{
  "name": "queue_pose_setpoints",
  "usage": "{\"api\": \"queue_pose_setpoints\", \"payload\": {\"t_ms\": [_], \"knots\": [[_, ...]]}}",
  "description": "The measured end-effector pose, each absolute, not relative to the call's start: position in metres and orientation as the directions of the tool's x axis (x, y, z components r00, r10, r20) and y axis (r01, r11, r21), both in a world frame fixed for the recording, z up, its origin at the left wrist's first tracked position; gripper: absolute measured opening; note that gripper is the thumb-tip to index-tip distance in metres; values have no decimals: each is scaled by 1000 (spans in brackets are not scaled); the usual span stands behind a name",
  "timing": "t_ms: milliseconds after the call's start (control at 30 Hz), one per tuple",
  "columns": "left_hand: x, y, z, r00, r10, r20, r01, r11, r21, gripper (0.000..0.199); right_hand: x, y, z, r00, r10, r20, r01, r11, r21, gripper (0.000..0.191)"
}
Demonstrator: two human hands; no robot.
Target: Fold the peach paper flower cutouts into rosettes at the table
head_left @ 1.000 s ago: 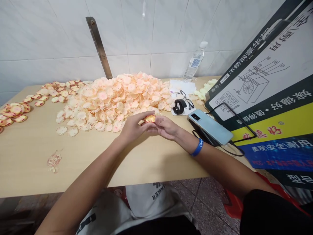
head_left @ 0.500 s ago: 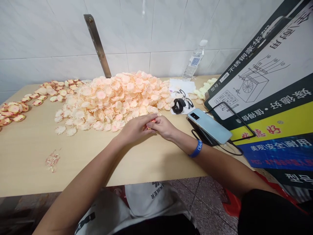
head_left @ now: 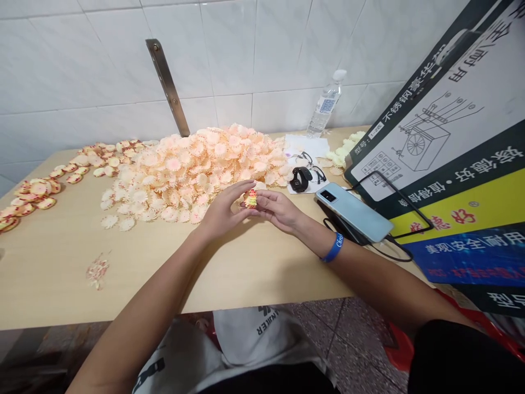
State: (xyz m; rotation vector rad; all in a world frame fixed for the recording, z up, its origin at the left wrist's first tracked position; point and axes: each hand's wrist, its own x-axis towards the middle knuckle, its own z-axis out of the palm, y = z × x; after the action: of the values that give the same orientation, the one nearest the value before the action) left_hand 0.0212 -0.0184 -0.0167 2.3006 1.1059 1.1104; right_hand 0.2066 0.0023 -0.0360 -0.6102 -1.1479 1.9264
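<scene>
My left hand (head_left: 223,210) and my right hand (head_left: 279,209) meet above the wooden table (head_left: 254,262), both pinching one small flower piece (head_left: 251,198) with red and yellow markings, held on edge between the fingertips. Just behind the hands lies a big heap of pale peach paper flowers (head_left: 197,169). A blue wristband (head_left: 333,247) is on my right wrist.
Red-marked flower pieces (head_left: 36,189) spread along the far left of the table, and one lies alone (head_left: 97,270) near the front. A phone (head_left: 355,212) on a cable, a black smartwatch (head_left: 301,178), a water bottle (head_left: 326,104) and a leaning printed carton (head_left: 455,148) stand to the right.
The flower piece was covered by my fingers half a second ago; now it stands on edge and shows between the fingertips. The view has shifted slightly.
</scene>
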Motion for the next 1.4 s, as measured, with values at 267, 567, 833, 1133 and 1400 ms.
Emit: {"api": "queue_pose_setpoints", "payload": {"t_ms": [267, 567, 833, 1133, 1400], "knots": [[25, -25, -14, 443, 810, 384, 534, -582, 613, 61, 202, 2, -34, -478, 877, -49, -301, -216, -929, 37], [36, -30, -16, 419, 835, 356, 475, -536, 698, 45, 203, 6, -42, -394, 913, 103, -218, 16, -976, 36], [36, -23, -17, 120, 961, 249, 411, -277, 869, 27, 207, 7, -43, -247, 924, 291, 163, 335, -928, 13], [37, -24, -19, -3, 954, 299, 411, -272, 870, 18, 202, 5, -46, -219, 970, 104, -88, 86, -992, 31], [36, -27, -18, 99, 921, 376, 634, -349, 690, 15, 195, 0, -45, -320, 947, -23, -241, -105, -965, 36]]}}
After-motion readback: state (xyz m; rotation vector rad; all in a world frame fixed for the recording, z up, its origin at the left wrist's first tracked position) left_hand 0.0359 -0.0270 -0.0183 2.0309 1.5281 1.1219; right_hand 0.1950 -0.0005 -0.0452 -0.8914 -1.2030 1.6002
